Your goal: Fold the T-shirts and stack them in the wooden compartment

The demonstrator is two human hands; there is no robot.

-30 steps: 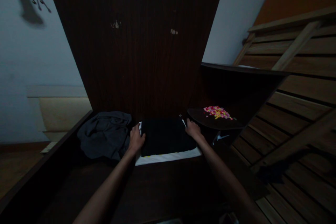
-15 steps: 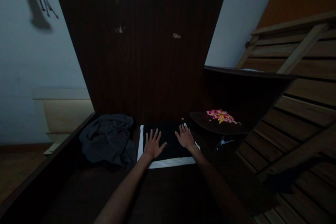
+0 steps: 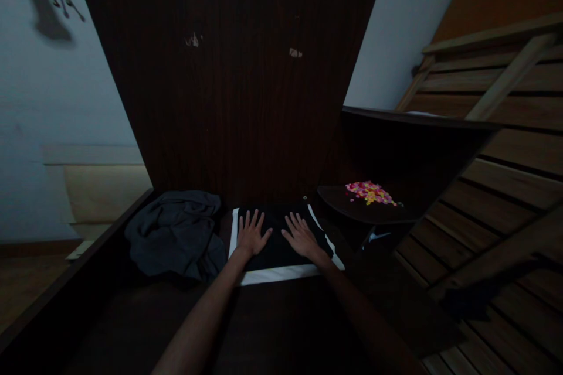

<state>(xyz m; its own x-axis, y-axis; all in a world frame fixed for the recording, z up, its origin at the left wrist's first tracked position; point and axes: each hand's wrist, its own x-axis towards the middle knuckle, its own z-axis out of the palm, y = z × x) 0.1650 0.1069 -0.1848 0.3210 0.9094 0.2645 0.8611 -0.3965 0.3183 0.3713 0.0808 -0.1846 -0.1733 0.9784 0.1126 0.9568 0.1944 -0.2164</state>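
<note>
A black cloth with white edges point(image 3: 277, 252) lies flat on the dark wooden desk point(image 3: 272, 316). On its left part rests my left hand point(image 3: 253, 235), palm down with the fingers spread. My right hand point(image 3: 302, 236) lies on the cloth's right part, also flat with fingers apart. Neither hand grips anything. The white border shows along the cloth's left, near and right sides. To the left of the cloth is a crumpled dark grey cloth point(image 3: 176, 237), apart from both hands.
At right, a low rounded shelf point(image 3: 334, 199) bears a pile of small pink, red and yellow pieces point(image 3: 372, 192). A tall dark wooden panel point(image 3: 237, 99) rises behind the desk. Wooden slats point(image 3: 519, 181) stand far right. A raised edge point(image 3: 74, 269) borders the desk's left.
My right hand has shifted left, inward from the cloth's right edge, so more of the white border shows there. My left hand stays flat on the cloth. The view has shifted slightly.
</note>
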